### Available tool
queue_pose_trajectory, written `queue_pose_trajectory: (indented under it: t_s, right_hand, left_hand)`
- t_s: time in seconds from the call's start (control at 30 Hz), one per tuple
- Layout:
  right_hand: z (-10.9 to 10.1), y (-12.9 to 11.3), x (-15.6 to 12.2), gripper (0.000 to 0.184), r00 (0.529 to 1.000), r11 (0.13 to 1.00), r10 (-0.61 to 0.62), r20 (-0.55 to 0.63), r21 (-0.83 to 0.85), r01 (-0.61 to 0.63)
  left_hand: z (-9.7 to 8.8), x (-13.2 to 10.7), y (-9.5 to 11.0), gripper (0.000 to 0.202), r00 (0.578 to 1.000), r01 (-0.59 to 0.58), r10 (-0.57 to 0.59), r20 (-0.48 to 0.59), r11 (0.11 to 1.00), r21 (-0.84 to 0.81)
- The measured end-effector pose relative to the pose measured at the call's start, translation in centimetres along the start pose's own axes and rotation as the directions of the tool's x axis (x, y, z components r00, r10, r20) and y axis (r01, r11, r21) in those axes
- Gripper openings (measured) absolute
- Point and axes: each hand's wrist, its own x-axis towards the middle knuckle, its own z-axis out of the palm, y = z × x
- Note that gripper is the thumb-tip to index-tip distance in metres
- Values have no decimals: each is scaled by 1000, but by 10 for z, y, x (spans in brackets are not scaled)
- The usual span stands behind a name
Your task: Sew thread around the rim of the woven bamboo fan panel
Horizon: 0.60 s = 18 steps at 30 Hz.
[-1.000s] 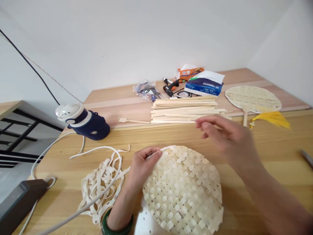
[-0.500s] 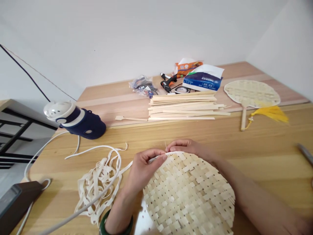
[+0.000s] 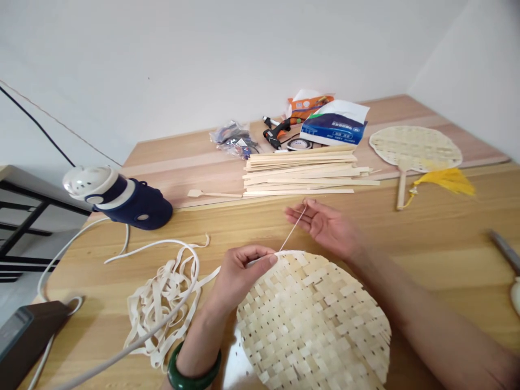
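Observation:
A round woven bamboo fan panel [image 3: 317, 319] is tilted toward me at the table's front. My left hand [image 3: 246, 273] pinches its upper left rim between thumb and fingers, together with the white edging tape. From the rim beside that thumb a white thread [image 3: 292, 229] runs taut, up and to the right. Its far end is pinched between thumb and forefinger of my right hand [image 3: 325, 225], palm facing me and other fingers loosely curled. Whether a needle is in that pinch, I cannot tell. Loose cotton tape [image 3: 162, 303] lies heaped on the left and leads to my left hand.
Behind lie bamboo strips [image 3: 300, 173], a glue gun [image 3: 276, 132], a tissue pack [image 3: 335, 127] and a plastic bag [image 3: 233, 138]. A finished fan [image 3: 414, 147] with a yellow tassel is at right, scissors [image 3: 506, 252] nearer. A blue bottle [image 3: 142, 203] stands left, near a white cable [image 3: 150, 336].
My right hand has moved from the panel's rim up and away, drawing the thread out to a taut line. My left hand keeps its pinch on the rim.

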Motion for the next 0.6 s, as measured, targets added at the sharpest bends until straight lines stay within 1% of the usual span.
queue_pose_trajectory:
  t_s: [0.07, 0.1, 0.17, 0.2, 0.27, 0.37, 0.43, 0.5, 0.53, 0.57, 0.6]
  right_hand:
    - [-2, -12, -1, 9, 1000, 1000, -16, 13, -21, 17]
    - [-4, -19, -2, 10, 999, 998, -40, -16, -43, 39]
    - [-11, -34, -2, 11, 981, 987, -132, -140, -114, 116]
    - [-16, -42, -2, 12, 956, 972, -196, -219, -169, 161]
    - [-27, -56, 0, 13, 874, 926, -331, -357, -299, 228]
    - [-43, -73, 2, 18, 732, 858, -489, -476, -412, 305]
    - [-53, -80, 1, 20, 609, 799, -592, -528, -483, 357]
    - [-64, -84, -1, 18, 467, 727, -686, -559, -563, 393]
    - [-70, -85, -2, 18, 423, 691, -722, -547, -601, 402]
    - [-76, -85, -3, 19, 452, 637, -762, -463, -662, 395]
    - [-81, -85, -4, 22, 556, 581, -767, -319, -714, 391]
  left_hand:
    - [-1, 1, 0, 21, 1000, 14, -14, 19, 1000, -7]
    - [-1, 1, 0, 22, 999, 22, -22, 30, 1000, -11]
    - [-1, 1, 0, 21, 999, 26, -25, 32, 999, -21]
    - [-1, 1, 0, 21, 999, 22, -21, 27, 999, -23]
    - [-2, 1, 0, 21, 1000, 7, -6, 9, 1000, -22]
    - [-3, 1, 0, 21, 1000, 0, 1, 18, 1000, -22]
    - [-4, 2, -3, 20, 1000, 5, -4, 24, 999, -38]
    - [-6, 3, -5, 19, 999, 15, -12, 39, 998, -59]
    - [-6, 3, -7, 18, 999, 18, -15, 50, 997, -70]
    - [-7, 3, -8, 18, 998, 20, -15, 62, 997, -78]
    - [-7, 3, -9, 18, 997, 20, -14, 72, 996, -83]
